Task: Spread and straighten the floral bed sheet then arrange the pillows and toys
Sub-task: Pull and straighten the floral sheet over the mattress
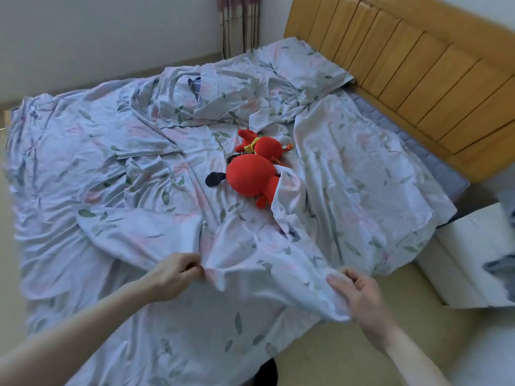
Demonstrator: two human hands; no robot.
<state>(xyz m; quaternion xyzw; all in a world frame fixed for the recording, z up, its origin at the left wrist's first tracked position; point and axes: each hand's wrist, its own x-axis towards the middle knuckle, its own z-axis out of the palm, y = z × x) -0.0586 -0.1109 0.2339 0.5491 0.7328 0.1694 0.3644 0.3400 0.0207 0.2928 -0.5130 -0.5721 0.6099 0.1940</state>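
Note:
The pale blue floral bed sheet [133, 190] lies rumpled and bunched across the bed. My left hand [170, 277] pinches a fold of it near the front edge. My right hand [359, 293] grips the sheet's hanging edge further right. Between them the cloth is lifted into a ridge. Two red plush toys [253, 174] lie in the middle of the bed, the larger one partly covered by a flap of sheet. A pillow [303, 71] in the same floral cloth lies at the head, against the headboard. Another pillow [223, 98] lies crumpled next to it.
A wooden headboard [412, 65] runs along the right back. The bare grey-blue mattress [412, 143] shows beside it. A white box-like cabinet [468, 260] stands at the right of the bed. A curtain [239, 23] hangs in the far corner. Beige floor [348, 355] lies below my right arm.

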